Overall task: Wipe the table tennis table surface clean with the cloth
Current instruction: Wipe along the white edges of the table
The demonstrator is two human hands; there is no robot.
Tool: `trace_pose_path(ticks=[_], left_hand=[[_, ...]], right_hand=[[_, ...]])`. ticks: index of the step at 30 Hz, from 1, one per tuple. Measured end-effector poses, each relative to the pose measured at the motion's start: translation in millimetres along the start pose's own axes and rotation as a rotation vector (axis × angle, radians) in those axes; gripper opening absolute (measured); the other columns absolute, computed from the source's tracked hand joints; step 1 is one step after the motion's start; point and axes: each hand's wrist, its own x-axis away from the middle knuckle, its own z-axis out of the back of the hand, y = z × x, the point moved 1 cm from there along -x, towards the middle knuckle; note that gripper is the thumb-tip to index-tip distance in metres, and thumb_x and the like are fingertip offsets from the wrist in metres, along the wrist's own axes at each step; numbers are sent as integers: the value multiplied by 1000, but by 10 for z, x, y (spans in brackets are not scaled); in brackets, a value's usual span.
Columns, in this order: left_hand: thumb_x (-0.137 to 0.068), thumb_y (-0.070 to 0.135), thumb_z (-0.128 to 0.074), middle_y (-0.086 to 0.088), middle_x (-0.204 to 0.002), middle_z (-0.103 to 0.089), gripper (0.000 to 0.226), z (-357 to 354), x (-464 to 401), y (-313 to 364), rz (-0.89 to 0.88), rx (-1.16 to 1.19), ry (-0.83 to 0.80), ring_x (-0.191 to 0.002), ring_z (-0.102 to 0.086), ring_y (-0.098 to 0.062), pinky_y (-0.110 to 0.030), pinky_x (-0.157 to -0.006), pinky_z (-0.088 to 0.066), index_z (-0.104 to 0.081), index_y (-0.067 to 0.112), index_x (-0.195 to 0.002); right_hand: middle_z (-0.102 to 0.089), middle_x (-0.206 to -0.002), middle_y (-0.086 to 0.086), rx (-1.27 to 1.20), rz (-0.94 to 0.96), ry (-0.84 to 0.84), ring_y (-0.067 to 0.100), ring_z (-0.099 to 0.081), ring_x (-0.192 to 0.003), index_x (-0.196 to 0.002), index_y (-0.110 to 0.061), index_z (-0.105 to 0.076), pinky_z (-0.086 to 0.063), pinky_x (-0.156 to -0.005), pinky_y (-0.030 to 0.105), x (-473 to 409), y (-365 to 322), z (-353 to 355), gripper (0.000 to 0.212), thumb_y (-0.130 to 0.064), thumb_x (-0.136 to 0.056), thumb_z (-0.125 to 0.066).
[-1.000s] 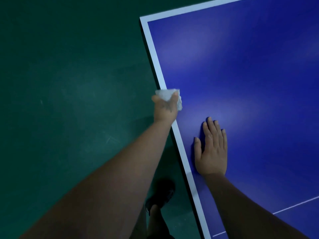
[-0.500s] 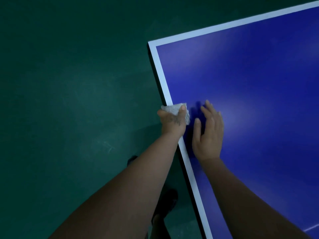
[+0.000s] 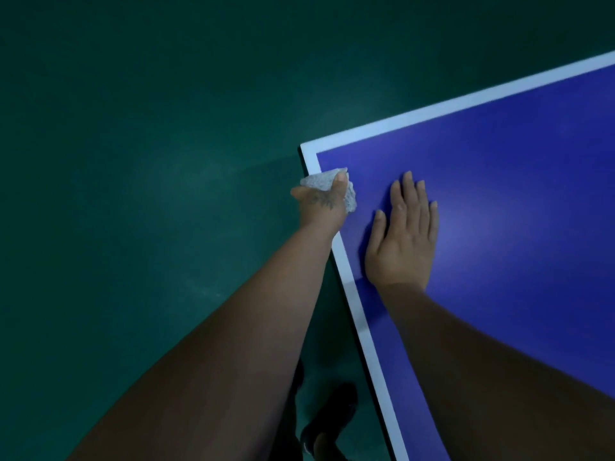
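1 crumpled white cloth (image 3: pixel 329 185) on blue table (image 3: pixel 499 181).

an indoor sports hall: blue table tennis table (image 3: pixel 499 181) with white edge lines, green court floor (image 3: pixel 133 161)

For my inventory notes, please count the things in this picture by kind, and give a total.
Bare hands: 2, left hand and right hand
Crumpled white cloth: 1
Blue table tennis table with white edge lines: 1
Dark shoe: 1
Total: 5
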Motion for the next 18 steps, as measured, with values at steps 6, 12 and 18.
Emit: trace_pose_path(ticks=[6,12,18], left_hand=[[-106,50,-58,-5,-136,-39,73,49,-328,346,-21,-4,-14,-116,-40,-18,-28,-97,-33,-20,5,-149],[-95,57,-67,-12,-101,-50,70,120,-248,292,-136,5,-108,-79,-50,-19,-33,-77,-42,-46,-7,-112],[-81,83,-66,0,-119,-59,89,131,148,-330,39,-197,-121,-107,-63,-18,-48,-102,-52,-26,22,-133]], right_hand=[[-29,-174,7,34,-20,-29,26,-20,-164,-160,-5,-43,-15,-133,52,-31,-13,-35,52,-26,-113,-39],[-27,-175,7,57,-25,-58,26,-18,-164,-161,-4,-42,-15,-133,53,-32,-15,-7,52,-26,-113,-39],[-26,-175,8,44,-32,-82,25,-16,-165,-162,-4,-39,-17,-132,54,-37,-5,2,54,-26,-113,-37]])
